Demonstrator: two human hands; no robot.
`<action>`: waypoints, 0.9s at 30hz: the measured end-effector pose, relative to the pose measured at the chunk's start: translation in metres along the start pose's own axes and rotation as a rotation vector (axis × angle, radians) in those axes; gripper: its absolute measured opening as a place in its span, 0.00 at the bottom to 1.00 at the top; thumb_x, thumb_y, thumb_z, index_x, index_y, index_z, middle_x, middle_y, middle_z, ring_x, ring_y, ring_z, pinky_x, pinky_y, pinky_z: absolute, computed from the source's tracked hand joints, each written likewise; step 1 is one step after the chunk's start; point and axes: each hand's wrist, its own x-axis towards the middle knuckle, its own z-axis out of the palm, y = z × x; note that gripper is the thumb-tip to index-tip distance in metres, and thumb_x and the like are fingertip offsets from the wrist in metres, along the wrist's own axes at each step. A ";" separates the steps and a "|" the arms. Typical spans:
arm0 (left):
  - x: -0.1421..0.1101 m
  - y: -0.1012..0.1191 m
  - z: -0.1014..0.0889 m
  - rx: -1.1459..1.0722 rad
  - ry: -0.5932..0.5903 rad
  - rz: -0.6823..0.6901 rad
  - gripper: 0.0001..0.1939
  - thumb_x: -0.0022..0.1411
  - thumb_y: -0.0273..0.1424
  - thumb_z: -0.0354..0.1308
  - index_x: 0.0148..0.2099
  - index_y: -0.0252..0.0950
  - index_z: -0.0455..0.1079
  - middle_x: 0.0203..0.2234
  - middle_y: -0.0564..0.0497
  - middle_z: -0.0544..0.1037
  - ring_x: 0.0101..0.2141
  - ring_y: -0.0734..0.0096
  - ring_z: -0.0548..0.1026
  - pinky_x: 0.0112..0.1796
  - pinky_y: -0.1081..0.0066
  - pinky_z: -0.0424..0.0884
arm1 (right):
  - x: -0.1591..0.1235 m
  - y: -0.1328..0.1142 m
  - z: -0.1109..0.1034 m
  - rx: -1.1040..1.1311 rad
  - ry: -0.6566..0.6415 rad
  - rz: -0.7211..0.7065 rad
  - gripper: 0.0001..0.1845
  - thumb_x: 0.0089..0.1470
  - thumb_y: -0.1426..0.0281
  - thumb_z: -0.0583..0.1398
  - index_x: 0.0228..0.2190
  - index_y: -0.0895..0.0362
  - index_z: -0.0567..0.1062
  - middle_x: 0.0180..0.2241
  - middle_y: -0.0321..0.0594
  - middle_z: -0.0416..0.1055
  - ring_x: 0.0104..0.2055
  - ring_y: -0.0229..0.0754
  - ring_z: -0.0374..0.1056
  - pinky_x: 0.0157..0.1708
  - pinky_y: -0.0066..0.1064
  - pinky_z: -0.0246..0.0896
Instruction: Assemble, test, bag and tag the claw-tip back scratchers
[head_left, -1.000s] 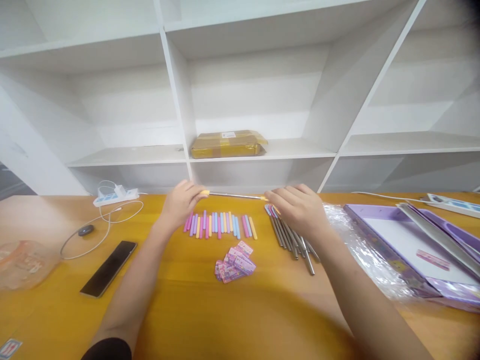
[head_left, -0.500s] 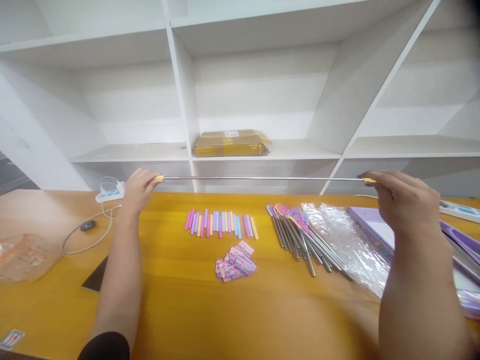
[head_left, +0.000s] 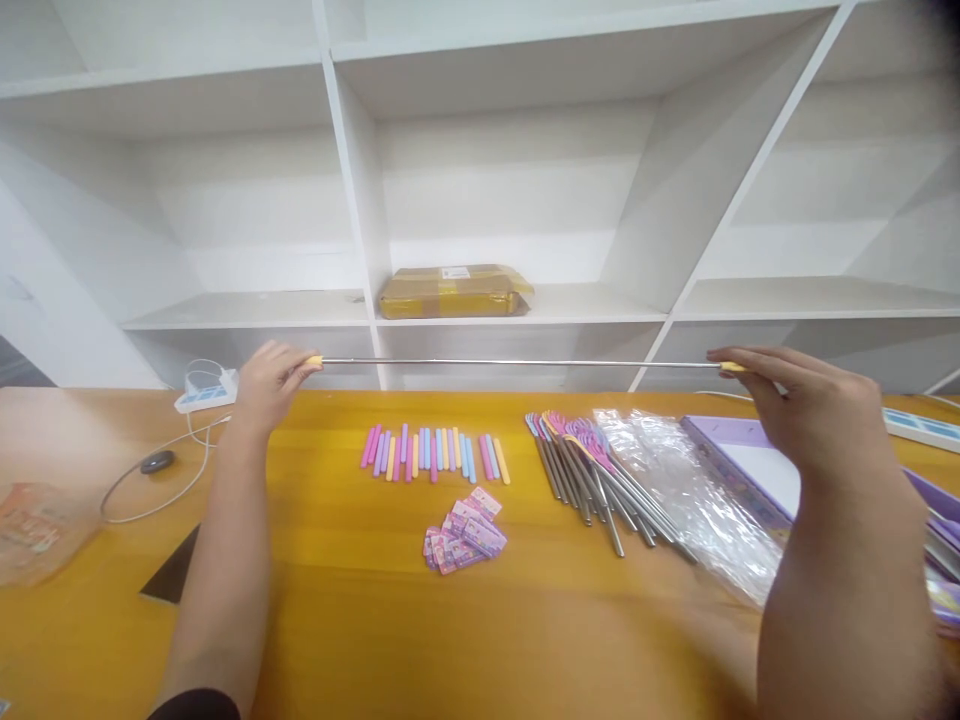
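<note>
Two bare hands hold one thin metal rod level above the table's far side, one hand at each end. The left hand pinches one yellow tip between thumb and fingers; the right hand pinches the other yellow tip the same way. Below lie roughly twenty coloured sticks in a row, three of them set slightly apart at the right. Nearer me is one small heap of printed cards, too overlapped to count. To the right, over ten metal tubes with coloured tops fan out beside clear plastic wrapping and one purple tray. One taped cardboard box sits on the white shelf.
</note>
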 end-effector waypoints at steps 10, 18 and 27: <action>0.000 0.002 -0.004 -0.008 0.110 0.099 0.12 0.73 0.44 0.62 0.39 0.44 0.79 0.26 0.52 0.76 0.29 0.66 0.68 0.33 0.65 0.62 | 0.002 -0.019 -0.011 -0.039 0.039 -0.026 0.21 0.72 0.59 0.54 0.43 0.50 0.86 0.45 0.37 0.85 0.42 0.41 0.81 0.39 0.29 0.68; 0.000 0.000 -0.003 -0.009 0.141 0.086 0.13 0.73 0.44 0.62 0.37 0.44 0.79 0.24 0.52 0.74 0.28 0.66 0.66 0.34 0.64 0.63 | 0.002 -0.021 -0.009 -0.068 0.034 -0.059 0.18 0.71 0.64 0.55 0.43 0.50 0.86 0.45 0.38 0.84 0.40 0.39 0.79 0.38 0.28 0.67; 0.001 0.003 -0.002 -0.001 0.101 0.017 0.18 0.73 0.49 0.59 0.36 0.44 0.78 0.24 0.51 0.75 0.28 0.65 0.66 0.35 0.63 0.63 | 0.000 -0.025 -0.008 -0.072 -0.073 -0.003 0.21 0.72 0.60 0.53 0.44 0.49 0.86 0.45 0.39 0.84 0.43 0.41 0.79 0.38 0.29 0.66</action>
